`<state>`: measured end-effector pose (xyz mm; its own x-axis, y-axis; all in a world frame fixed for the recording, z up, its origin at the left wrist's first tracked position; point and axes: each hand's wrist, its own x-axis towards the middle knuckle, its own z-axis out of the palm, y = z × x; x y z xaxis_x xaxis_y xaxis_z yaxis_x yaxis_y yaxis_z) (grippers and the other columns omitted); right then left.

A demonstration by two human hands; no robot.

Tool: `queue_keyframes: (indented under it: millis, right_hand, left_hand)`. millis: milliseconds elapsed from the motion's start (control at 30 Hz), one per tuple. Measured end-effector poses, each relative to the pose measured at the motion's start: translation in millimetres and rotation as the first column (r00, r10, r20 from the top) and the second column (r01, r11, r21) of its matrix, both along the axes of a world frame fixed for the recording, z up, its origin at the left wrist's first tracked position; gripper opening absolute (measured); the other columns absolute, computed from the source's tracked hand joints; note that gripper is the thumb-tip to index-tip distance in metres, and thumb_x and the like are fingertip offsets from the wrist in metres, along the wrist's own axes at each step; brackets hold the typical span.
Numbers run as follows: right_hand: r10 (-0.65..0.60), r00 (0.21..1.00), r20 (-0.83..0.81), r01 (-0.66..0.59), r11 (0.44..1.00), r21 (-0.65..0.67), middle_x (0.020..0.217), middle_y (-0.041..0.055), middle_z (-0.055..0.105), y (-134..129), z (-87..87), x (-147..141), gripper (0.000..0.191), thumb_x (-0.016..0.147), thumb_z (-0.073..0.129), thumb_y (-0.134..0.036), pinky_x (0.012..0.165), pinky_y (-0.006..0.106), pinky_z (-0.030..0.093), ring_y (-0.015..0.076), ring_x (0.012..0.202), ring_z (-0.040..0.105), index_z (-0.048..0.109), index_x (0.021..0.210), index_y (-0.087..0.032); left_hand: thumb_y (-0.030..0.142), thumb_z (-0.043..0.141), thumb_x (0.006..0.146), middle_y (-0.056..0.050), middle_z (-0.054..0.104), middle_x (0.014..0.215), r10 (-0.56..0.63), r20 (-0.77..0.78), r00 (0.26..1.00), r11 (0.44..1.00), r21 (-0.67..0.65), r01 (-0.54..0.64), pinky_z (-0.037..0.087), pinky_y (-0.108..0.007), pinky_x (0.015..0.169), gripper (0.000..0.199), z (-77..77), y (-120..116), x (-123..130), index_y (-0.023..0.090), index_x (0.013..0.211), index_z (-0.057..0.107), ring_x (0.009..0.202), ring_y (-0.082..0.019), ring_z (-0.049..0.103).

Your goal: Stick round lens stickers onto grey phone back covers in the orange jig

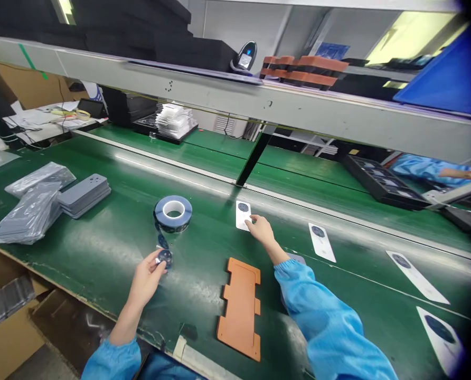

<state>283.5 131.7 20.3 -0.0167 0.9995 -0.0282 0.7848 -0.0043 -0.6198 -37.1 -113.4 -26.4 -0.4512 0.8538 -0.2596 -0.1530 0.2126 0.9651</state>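
Note:
My left hand [145, 277] pinches the loose end of a dark film strip [163, 241] that runs down from a blue roll [185, 210] with a white core. My right hand [261, 230] reaches up the bench, its fingertips at the lower right edge of a white card [242, 211] with a dark round patch. Whether those fingers grip the card is too small to tell. Between my arms lies an orange tray [240, 311] with notched sides. Under my right forearm a grey plate [297, 258] is mostly hidden.
More white cards [321, 243] lie to the right. At left are a stack of grey plates [85, 192] and bagged plates [31, 214]. A post [255, 158] holds up a shelf [219, 89]. Another person's sleeve [421, 168] shows at far right.

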Motion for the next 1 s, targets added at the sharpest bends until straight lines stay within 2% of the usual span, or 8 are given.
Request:
queue_keyframes:
  millis: [167,267,367,533,667,833,933,1000]
  right_hand:
    - [0.298,0.950,-0.090,-0.298,0.954,0.011,0.113,0.0090,0.075,-70,-1.4,-44,0.027,0.089,0.064,-0.028,0.095,0.035,0.053,0.0224,0.100,0.071,0.074,0.112,-0.019]
    - [0.558,0.797,-0.229,-0.557,0.827,0.076,0.111,0.0069,0.075,-120,3.9,-74,0.028,0.092,0.063,-0.027,0.086,0.032,0.055,0.0198,0.095,0.070,0.073,0.117,-0.021]
    - [0.660,0.701,-0.271,-0.654,0.746,0.123,0.111,0.0071,0.073,-152,9.4,-90,0.030,0.093,0.063,-0.023,0.087,0.034,0.054,0.0200,0.096,0.069,0.072,0.121,-0.023]
    - [0.582,0.762,-0.282,-0.560,0.812,0.163,0.104,0.0063,0.072,-169,4.6,-86,0.023,0.092,0.062,-0.018,0.088,0.036,0.054,0.0211,0.095,0.068,0.076,0.108,-0.025]
    - [0.512,0.798,-0.317,-0.469,0.859,0.207,0.094,0.0055,0.069,-177,3.3,-67,0.013,0.089,0.066,-0.023,0.080,0.033,0.054,0.0200,0.086,0.066,0.079,0.091,-0.025]
    - [0.271,0.826,-0.495,-0.315,0.949,-0.006,0.072,0.0028,0.066,-189,9.4,-23,0.023,0.089,0.067,-0.041,0.061,0.030,0.049,0.0165,0.064,0.059,0.075,0.088,-0.020]
    - [0.084,0.817,-0.571,-0.199,0.970,-0.142,0.066,0.0028,0.065,-190,3.5,5,0.037,0.088,0.067,-0.053,0.060,0.030,0.048,0.0160,0.059,0.058,0.069,0.079,-0.018]
    - [0.027,0.819,-0.573,-0.164,0.968,-0.188,0.070,0.0047,0.068,-189,-4.2,19,0.038,0.085,0.070,-0.054,0.064,0.032,0.050,0.0175,0.062,0.062,0.067,0.077,-0.018]
  left_hand:
    - [0.040,0.086,0.064,-0.017,0.074,0.119,-0.099,0.153,0.983,0.994,0.054,0.092,0.060,-0.040,0.087,0.063,5.8,8,36,0.014,0.118,0.068,0.112,-0.033,0.070]
    - [0.036,0.086,0.066,-0.016,0.074,0.118,-0.183,0.217,0.959,0.982,0.076,0.171,0.059,-0.039,0.086,0.059,10.8,9,52,0.015,0.118,0.067,0.110,-0.032,0.070]
    - [0.031,0.086,0.066,-0.015,0.073,0.119,-0.239,0.267,0.934,0.970,0.110,0.217,0.058,-0.037,0.089,0.057,18.8,5,63,0.017,0.117,0.065,0.110,-0.029,0.070]
    - [0.045,0.078,0.078,-0.013,0.075,0.109,-0.250,0.394,0.884,0.968,0.117,0.222,0.058,-0.034,0.080,0.055,26.4,8,66,0.017,0.120,0.056,0.092,-0.023,0.074]
    - [0.055,0.072,0.083,-0.011,0.075,0.099,-0.173,0.381,0.908,0.985,0.064,0.161,0.058,-0.032,0.074,0.056,24.6,29,58,0.019,0.118,0.048,0.085,-0.023,0.077]
    - [0.054,0.067,0.087,-0.015,0.072,0.110,-0.116,0.306,0.945,0.992,-0.008,0.125,0.057,-0.028,0.066,0.045,19.2,66,42,0.018,0.108,0.048,0.084,-0.023,0.077]
    - [0.055,0.061,0.090,-0.018,0.068,0.122,-0.127,0.282,0.951,0.991,-0.012,0.136,0.057,-0.029,0.066,0.043,16.2,84,35,0.018,0.108,0.049,0.085,-0.023,0.077]
    - [0.056,0.059,0.091,-0.017,0.065,0.126,-0.141,0.235,0.962,0.988,-0.035,0.153,0.057,-0.031,0.069,0.044,15.4,91,33,0.018,0.112,0.050,0.088,-0.023,0.076]
